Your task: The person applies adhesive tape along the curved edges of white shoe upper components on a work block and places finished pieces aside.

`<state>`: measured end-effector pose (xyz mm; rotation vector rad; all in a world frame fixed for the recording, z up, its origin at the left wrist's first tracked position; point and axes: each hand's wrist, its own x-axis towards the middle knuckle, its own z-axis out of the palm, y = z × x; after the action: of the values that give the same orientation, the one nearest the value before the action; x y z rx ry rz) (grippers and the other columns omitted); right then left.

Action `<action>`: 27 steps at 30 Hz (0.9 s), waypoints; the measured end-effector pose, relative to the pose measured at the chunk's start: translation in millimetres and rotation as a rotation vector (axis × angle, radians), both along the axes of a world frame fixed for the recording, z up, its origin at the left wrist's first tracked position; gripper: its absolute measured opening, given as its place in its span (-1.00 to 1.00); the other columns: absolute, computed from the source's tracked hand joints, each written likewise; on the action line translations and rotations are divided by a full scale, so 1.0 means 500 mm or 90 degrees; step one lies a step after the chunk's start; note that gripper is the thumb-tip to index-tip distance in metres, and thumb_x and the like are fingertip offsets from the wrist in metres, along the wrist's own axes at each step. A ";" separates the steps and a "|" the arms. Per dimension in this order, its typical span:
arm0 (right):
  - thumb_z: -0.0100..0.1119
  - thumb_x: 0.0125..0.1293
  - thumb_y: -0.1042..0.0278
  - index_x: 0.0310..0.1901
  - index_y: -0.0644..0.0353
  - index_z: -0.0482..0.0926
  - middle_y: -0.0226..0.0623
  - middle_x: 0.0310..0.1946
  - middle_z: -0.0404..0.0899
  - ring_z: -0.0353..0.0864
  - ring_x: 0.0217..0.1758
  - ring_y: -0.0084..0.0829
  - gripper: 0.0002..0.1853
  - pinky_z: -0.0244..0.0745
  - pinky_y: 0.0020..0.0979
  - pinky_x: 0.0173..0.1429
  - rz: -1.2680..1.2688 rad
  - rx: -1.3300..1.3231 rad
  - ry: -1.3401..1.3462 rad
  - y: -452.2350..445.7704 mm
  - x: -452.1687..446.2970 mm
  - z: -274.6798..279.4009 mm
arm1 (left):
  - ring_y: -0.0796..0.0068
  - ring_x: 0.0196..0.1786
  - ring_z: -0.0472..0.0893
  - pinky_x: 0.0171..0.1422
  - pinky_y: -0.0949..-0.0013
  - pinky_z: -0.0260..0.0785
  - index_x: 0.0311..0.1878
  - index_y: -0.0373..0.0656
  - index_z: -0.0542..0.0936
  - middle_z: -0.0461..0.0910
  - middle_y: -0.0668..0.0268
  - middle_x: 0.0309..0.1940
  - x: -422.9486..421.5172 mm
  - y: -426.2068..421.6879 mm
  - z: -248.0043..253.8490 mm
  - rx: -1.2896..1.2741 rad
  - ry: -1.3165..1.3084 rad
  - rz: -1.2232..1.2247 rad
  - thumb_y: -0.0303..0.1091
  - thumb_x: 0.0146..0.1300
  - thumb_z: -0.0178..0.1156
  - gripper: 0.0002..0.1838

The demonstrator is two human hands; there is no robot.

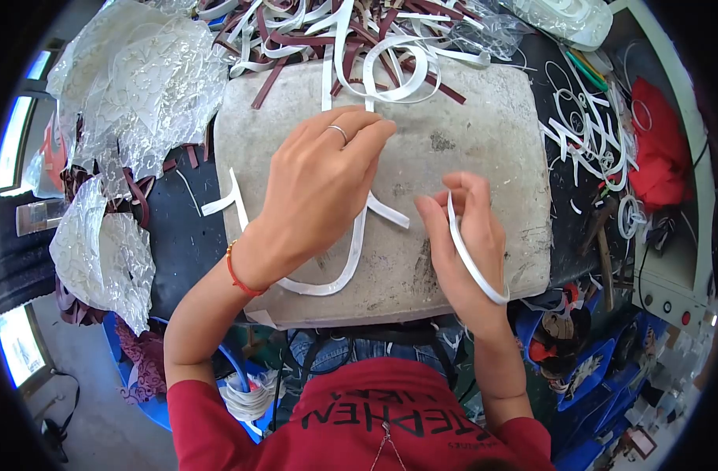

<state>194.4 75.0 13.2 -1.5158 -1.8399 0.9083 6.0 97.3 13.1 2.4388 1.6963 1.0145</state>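
Note:
My left hand (320,177) is over the middle of a worn grey board (484,118), its fingers pinched together. What lies between those fingertips is hidden. A white strap (357,243) runs from beneath this hand in a U-shaped curve across the board, with a short branch sticking out on the right. Another forked white end (235,200) shows left of the wrist. On the right, my right hand (477,247) holds a narrow white strip (467,255) between thumb and fingers, and the strip curves down past the wrist.
White and maroon strips (296,39) are heaped at the board's far edge. Clear plastic and lacy pieces (139,94) lie on the left. At right are white offcuts (586,125), a hammer (602,243), a red cloth (657,149) and blue bins (586,361).

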 end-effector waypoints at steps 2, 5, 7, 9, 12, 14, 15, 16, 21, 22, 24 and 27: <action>0.19 0.27 0.50 0.02 0.29 0.35 0.02 -0.30 0.54 0.59 -0.21 0.03 -0.67 0.44 -0.09 -0.13 0.013 -0.086 0.026 -0.004 -0.024 0.025 | 0.19 0.06 0.60 0.13 0.19 0.44 -0.08 -0.20 0.63 0.64 0.24 -0.13 -0.008 0.018 0.008 -0.004 -0.039 0.004 -0.56 0.09 0.21 -0.72; 0.16 0.25 0.52 -0.03 0.29 0.36 0.01 -0.33 0.51 0.57 -0.21 0.02 -0.71 0.44 -0.06 -0.13 0.119 0.023 -0.004 -0.002 -0.069 -0.015 | 0.17 0.01 0.63 0.05 0.20 0.48 -0.06 -0.16 0.63 0.65 0.22 -0.08 -0.030 0.085 -0.011 0.074 0.062 -0.036 -0.54 0.10 0.26 -0.70; 0.08 0.21 0.58 -0.10 0.30 0.35 0.00 -0.37 0.45 0.52 -0.27 0.05 -0.77 0.42 -0.03 -0.14 0.201 0.060 0.018 0.005 -0.076 -0.026 | 0.15 -0.06 0.67 -0.03 0.21 0.51 -0.09 -0.16 0.65 0.66 0.20 -0.11 -0.034 0.121 -0.033 0.121 0.129 -0.062 -0.52 0.08 0.31 -0.73; 0.04 0.19 0.60 -0.11 0.31 0.35 0.00 -0.39 0.44 0.51 -0.28 0.05 -0.78 0.44 -0.04 -0.14 0.243 0.101 -0.011 0.001 -0.067 -0.033 | 0.15 -0.08 0.67 -0.03 0.21 0.50 -0.14 -0.17 0.66 0.68 0.20 -0.15 -0.044 0.130 -0.045 0.066 0.088 -0.069 -0.52 0.07 0.31 -0.76; 0.00 0.14 0.63 -0.13 0.33 0.35 0.00 -0.42 0.42 0.51 -0.31 0.05 -0.77 0.46 -0.05 -0.17 0.265 0.127 -0.046 0.010 -0.046 -0.032 | 0.18 -0.19 0.67 -0.11 0.29 0.48 -0.19 -0.20 0.69 0.70 0.20 -0.22 -0.048 0.152 -0.046 0.021 -0.020 -0.074 -0.46 0.16 0.25 -0.85; 0.01 0.14 0.62 -0.14 0.34 0.36 -0.02 -0.44 0.42 0.52 -0.33 0.03 -0.77 0.47 -0.05 -0.19 0.293 0.134 -0.026 0.025 -0.026 -0.035 | 0.39 -0.25 0.67 -0.10 0.42 0.46 -0.07 -0.19 0.70 0.72 0.23 -0.19 -0.066 0.162 -0.022 -0.184 -0.164 -0.040 -0.41 0.28 0.23 -0.80; 0.05 0.16 0.57 -0.14 0.32 0.41 -0.03 -0.41 0.47 0.56 -0.33 0.00 -0.79 0.49 -0.07 -0.19 0.254 0.132 -0.026 0.033 -0.002 -0.037 | 0.47 -0.25 0.65 -0.10 0.46 0.45 -0.06 -0.20 0.70 0.72 0.23 -0.21 -0.080 0.176 -0.016 -0.192 -0.230 -0.049 -0.38 0.31 0.21 -0.79; 0.06 0.17 0.52 -0.13 0.29 0.44 -0.05 -0.39 0.51 0.58 -0.31 -0.01 -0.79 0.51 -0.09 -0.19 0.194 0.094 -0.057 0.047 0.040 -0.028 | 0.55 -0.26 0.63 -0.10 0.49 0.44 -0.04 -0.21 0.70 0.72 0.23 -0.23 -0.097 0.194 -0.012 -0.202 -0.292 -0.054 -0.35 0.34 0.20 -0.78; 0.07 0.27 0.28 -0.09 0.17 0.46 -0.08 -0.52 0.55 0.62 -0.44 -0.20 -0.77 0.47 -0.21 -0.31 -0.191 0.155 -0.324 0.240 0.329 0.079 | 0.59 -0.05 0.61 0.11 0.51 0.42 0.07 -0.26 0.64 0.69 0.32 -0.09 -0.150 0.274 0.077 -0.023 -0.276 -0.042 -0.35 0.43 0.15 -0.74; 0.05 0.30 0.28 -0.09 0.18 0.45 -0.08 -0.54 0.53 0.61 -0.47 -0.24 -0.78 0.45 -0.21 -0.33 -0.190 0.198 -0.348 0.310 0.434 0.082 | 0.56 -0.08 0.62 0.07 0.48 0.44 0.06 -0.24 0.65 0.68 0.29 -0.09 -0.155 0.282 0.093 0.052 -0.320 -0.102 -0.39 0.40 0.18 -0.75; 0.05 0.36 0.23 -0.14 0.16 0.45 0.03 -0.41 0.61 0.68 -0.32 0.00 -0.81 0.51 -0.11 -0.21 -0.227 0.310 -0.534 0.445 0.635 0.066 | 0.46 -0.39 0.59 -0.32 0.45 0.44 -0.07 -0.22 0.54 0.64 0.17 -0.29 -0.011 0.183 0.197 0.247 -0.018 -0.043 -0.30 0.41 0.13 -0.81; 0.06 0.38 0.14 -0.07 0.12 0.49 -0.01 -0.25 0.65 0.68 -0.16 -0.01 -0.75 0.52 -0.14 -0.02 -0.283 0.299 -0.511 0.487 0.701 0.086 | 0.44 -0.22 0.61 -0.12 0.43 0.47 -0.01 -0.19 0.64 0.62 0.24 -0.20 0.002 0.082 0.220 0.209 0.251 -0.056 -0.42 0.21 0.23 -0.73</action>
<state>544.8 318.3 56.0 -1.9872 -1.8781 -0.3903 7.1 138.1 123.3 3.0676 1.5982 0.9115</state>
